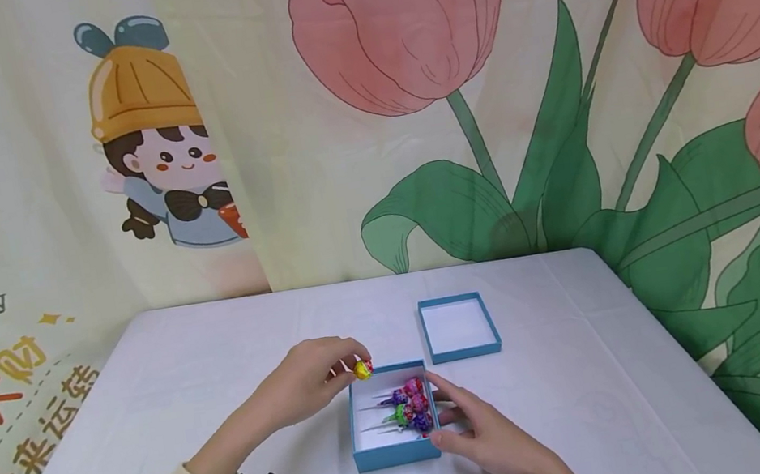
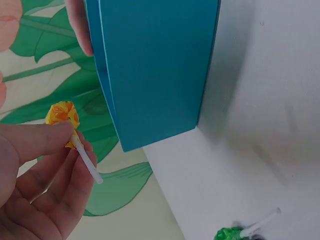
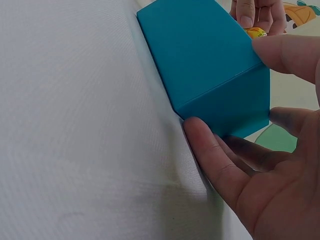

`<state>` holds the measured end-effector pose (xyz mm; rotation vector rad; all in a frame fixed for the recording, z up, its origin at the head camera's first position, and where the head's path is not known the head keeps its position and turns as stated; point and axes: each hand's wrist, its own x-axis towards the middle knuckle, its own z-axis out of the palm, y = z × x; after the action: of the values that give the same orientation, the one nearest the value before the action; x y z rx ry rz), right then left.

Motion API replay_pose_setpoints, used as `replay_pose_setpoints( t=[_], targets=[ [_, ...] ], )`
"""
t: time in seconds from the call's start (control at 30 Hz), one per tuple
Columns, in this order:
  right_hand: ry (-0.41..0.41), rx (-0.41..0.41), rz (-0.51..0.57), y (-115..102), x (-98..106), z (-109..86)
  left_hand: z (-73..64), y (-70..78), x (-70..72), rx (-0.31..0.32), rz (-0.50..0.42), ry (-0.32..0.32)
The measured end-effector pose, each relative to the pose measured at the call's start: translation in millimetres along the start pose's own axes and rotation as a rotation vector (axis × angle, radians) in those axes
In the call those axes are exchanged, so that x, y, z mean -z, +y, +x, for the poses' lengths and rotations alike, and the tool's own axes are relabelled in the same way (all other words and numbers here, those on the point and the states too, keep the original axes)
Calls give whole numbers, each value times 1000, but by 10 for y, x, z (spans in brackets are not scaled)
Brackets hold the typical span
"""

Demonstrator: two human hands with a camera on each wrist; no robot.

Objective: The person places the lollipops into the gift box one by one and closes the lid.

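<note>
While the left hand (image 1: 310, 375) pinches a yellow lollipop (image 1: 365, 369) near the far rim of the blue box (image 1: 396, 366), slipping could drop it outside. The right hand (image 1: 480, 425), spread alongside, could push the box.

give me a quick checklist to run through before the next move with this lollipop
1. Yellow lollipop secure: ok, pinched by the fingers of the left hand.
2. Box steadied: ok, the right hand touches its side.
3. Lid out of the way: ok, it lies off the box, white inside facing up.
4. Boxed lollipops aligned: ok, heads to the right, visible sticks to the left.
5. No loose lollipops outside: not ok, a green lollipop lies on the table.
6. Exact count inside: cannot tell, they bunch together.
</note>
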<state>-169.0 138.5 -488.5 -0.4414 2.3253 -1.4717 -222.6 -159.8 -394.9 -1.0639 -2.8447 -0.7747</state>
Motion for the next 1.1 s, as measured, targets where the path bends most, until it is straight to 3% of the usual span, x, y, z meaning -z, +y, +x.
replay_pose_setpoints(
  t=[0.43, 1.1],
  targets=[
    [-9, -4, 12, -13, 2, -10, 28, 171, -190, -66, -33, -42],
    [-20, -2, 20, 23, 11, 8, 70, 290, -395, -80, -75, -131]
  ],
)
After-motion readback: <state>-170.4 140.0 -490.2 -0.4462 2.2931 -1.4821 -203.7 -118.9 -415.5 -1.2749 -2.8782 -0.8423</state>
